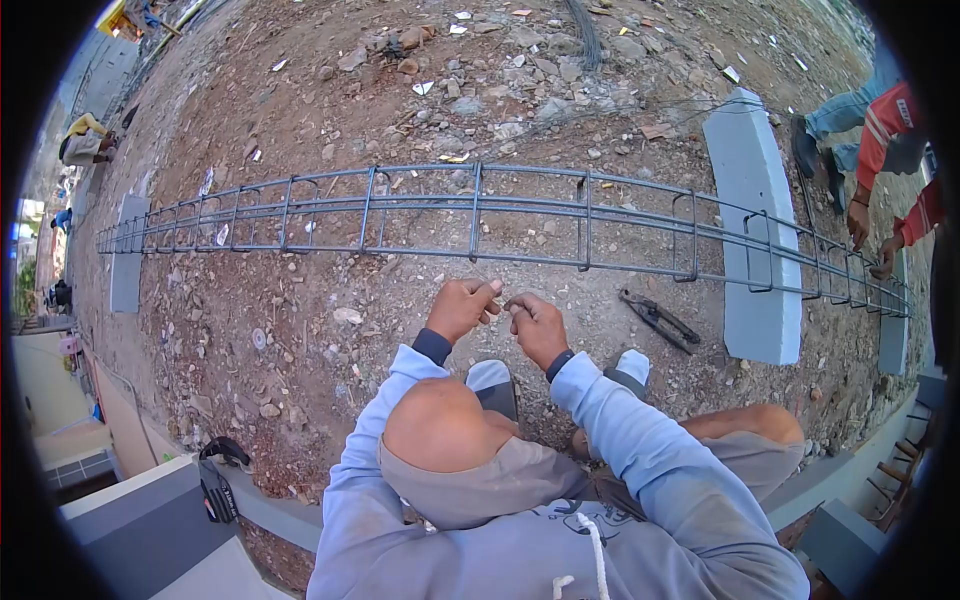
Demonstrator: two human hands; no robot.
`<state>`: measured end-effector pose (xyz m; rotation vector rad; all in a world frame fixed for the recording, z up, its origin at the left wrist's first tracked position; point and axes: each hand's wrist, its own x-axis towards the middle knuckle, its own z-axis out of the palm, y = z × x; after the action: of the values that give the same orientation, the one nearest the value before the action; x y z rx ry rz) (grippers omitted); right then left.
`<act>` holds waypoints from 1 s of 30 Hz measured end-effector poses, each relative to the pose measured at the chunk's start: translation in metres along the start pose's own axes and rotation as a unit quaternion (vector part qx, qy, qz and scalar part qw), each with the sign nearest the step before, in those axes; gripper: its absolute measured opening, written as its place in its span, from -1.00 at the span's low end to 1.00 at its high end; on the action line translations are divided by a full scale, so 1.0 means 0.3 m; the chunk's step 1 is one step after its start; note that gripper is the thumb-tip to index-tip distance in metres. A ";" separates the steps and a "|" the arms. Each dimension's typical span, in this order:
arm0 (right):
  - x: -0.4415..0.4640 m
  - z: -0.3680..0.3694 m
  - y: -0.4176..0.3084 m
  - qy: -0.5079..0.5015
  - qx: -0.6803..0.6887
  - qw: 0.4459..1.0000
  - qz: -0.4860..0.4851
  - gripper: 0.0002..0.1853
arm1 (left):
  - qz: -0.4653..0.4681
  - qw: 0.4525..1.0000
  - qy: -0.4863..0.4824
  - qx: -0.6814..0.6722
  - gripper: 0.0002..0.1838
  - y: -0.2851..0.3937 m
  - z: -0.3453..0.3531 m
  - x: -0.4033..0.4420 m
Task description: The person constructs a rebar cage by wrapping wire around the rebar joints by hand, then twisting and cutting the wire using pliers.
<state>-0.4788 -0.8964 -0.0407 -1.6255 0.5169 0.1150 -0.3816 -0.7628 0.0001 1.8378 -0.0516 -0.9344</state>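
you sit or squat with knees bent on stony ground [350, 385], your two hands close together just on the near side of a long steel cage [476, 208]. your left hand [462, 308] is raised with thumb and forefinger drawn together; your right hand [538, 325] curls in beside it, fingertips bunched, the two near each other. whether either grasps something thin, you cannot tell from this view. the cage stretches across in front of you, lying over a left block [126, 275], a large right block [758, 180] and a far block [892, 345]. pincers [648, 308] lie on the ground to the right of your hands, handles spread. at far right, a co-worker in red sleeves [888, 125] bends with both hands at the cage's end.
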 end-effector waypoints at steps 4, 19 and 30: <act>0.011 -0.032 0.011 0.033 0.147 0.975 0.165 -0.81 | 0.015 1.000 0.025 0.001 -0.65 -0.024 -0.012 -0.028; 0.207 0.009 -0.095 -0.083 0.337 0.936 0.059 -0.88 | 0.182 0.957 0.180 0.135 -0.73 0.197 -0.076 0.041; 0.214 0.152 -0.066 0.068 0.145 0.987 0.022 -0.77 | 0.213 0.958 0.191 0.025 -0.74 0.107 -0.095 0.092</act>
<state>-0.4034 -0.8685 -0.0525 -1.3426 0.6447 -0.0381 -0.3330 -0.7681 0.0150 1.9203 -0.2233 -0.2743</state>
